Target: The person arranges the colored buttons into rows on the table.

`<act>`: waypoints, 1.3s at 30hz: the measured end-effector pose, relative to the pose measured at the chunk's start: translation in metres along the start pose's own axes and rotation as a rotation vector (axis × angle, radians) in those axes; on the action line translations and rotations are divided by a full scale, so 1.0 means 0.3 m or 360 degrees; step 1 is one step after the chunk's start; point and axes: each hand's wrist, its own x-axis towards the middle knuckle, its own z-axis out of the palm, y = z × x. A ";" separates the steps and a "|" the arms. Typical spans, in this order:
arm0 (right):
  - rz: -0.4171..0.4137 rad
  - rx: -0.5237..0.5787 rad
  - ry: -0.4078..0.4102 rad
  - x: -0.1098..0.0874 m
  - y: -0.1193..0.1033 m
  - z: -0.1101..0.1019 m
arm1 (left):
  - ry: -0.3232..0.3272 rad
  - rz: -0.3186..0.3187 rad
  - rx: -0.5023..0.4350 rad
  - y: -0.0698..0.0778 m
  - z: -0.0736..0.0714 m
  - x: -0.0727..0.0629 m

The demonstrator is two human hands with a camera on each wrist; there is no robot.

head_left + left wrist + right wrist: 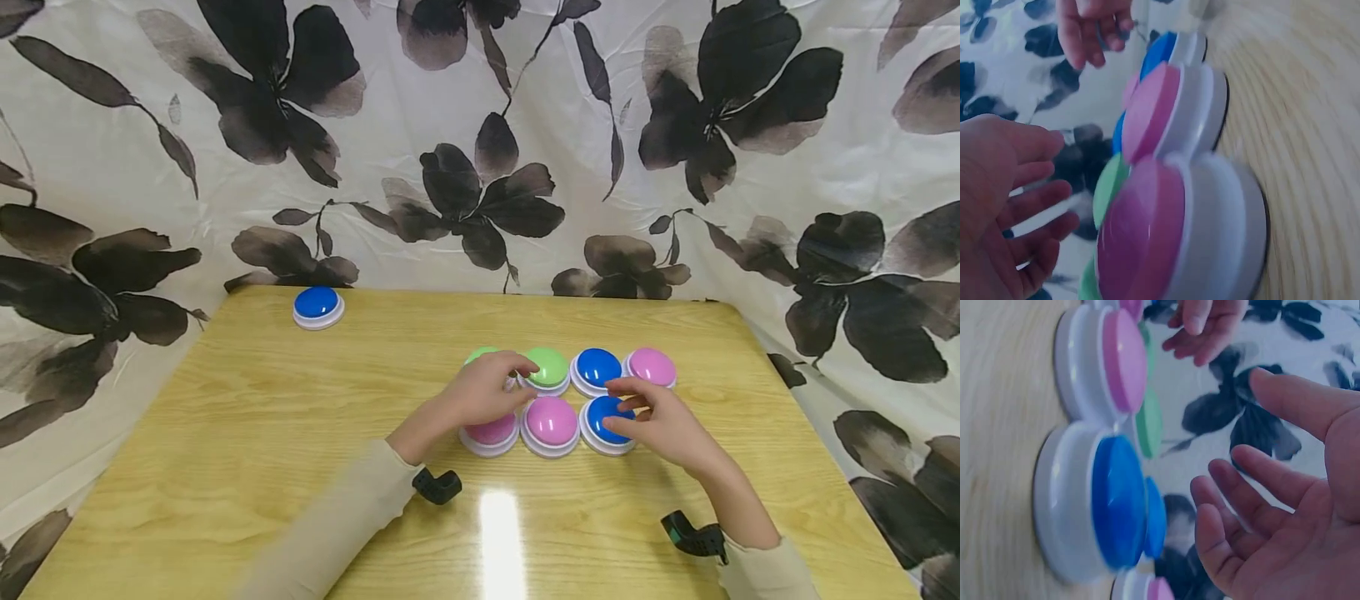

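Observation:
Round push buttons with white bases stand in two close rows on the table. In the front row are a pink button (489,433), another pink button (552,422) and a blue button (600,427). Behind them sit a mostly hidden green button (480,353), a second green button (549,367), a blue button (597,367) and a pink button (652,367). My left hand (487,390) hovers over the left end with loosely bent fingers, holding nothing. Above the front blue button (1119,503) is my right hand (1285,506), its fingers relaxed and apart from the dome.
One more blue button (317,303) stands alone near the table's back left corner. The wooden table (300,417) ends at a flower-printed cloth (465,108) behind and on both sides. A black strap mount (437,486) is on the left wrist, another (693,536) on the right.

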 end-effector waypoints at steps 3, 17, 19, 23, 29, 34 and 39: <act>-0.0075 0.0011 -0.0038 0.023 -0.034 0.016 | 0.0091 -0.0009 -0.0054 -0.053 -0.040 -0.035; -0.0235 0.0107 -0.0218 0.094 -0.103 0.104 | 0.0370 -0.0152 -0.0140 -0.277 -0.176 -0.177; -0.0243 0.0100 -0.0241 0.097 -0.105 0.115 | 0.0413 -0.0175 -0.0146 -0.310 -0.188 -0.197; -0.0237 0.0054 -0.0286 0.102 -0.108 0.135 | 0.0477 -0.0204 -0.0142 -0.380 -0.208 -0.241; -0.0269 -0.0003 -0.0306 0.116 -0.124 0.151 | 0.0545 -0.0277 -0.0173 -0.482 -0.249 -0.319; -0.0278 -0.0006 -0.0325 0.121 -0.139 0.161 | 0.0609 -0.0307 -0.0142 -0.556 -0.281 -0.377; -0.0255 0.0020 -0.0360 0.115 -0.145 0.172 | 0.0647 -0.0363 -0.0096 -0.621 -0.313 -0.414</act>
